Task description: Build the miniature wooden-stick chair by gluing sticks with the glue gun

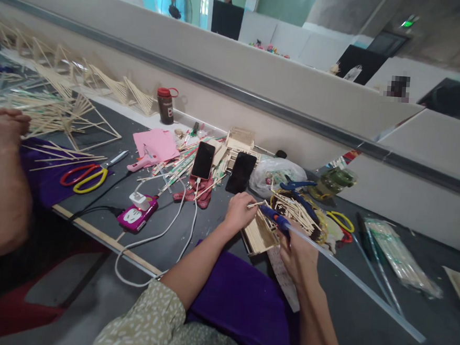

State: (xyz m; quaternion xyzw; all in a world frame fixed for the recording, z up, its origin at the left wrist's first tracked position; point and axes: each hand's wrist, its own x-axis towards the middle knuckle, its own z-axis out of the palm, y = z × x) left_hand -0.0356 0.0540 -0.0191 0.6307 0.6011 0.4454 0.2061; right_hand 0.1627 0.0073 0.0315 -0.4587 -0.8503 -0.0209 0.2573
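Note:
My left hand [238, 213] pinches a short wooden stick [255, 205] between thumb and fingers. In my right hand [300, 253] is a blue hot glue gun [274, 216], its nozzle close to that stick. A long clear glue stick [358, 280] runs out of the gun's rear toward the lower right. Just below both hands lies a small box-like piece made of wooden sticks [259, 236], partly covered by my hands. Many cut sticks [296, 211] fill a dark container behind the gun. A purple cloth [244, 299] lies beneath my forearms.
Two phones [203, 161] lie ahead, one on a white cable. A pink power strip [137, 214] and red-yellow scissors [83, 177] are to the left, near a co-worker's arm [2, 188]. Packaged sticks [403, 258] and a green jar [335, 181] lie right.

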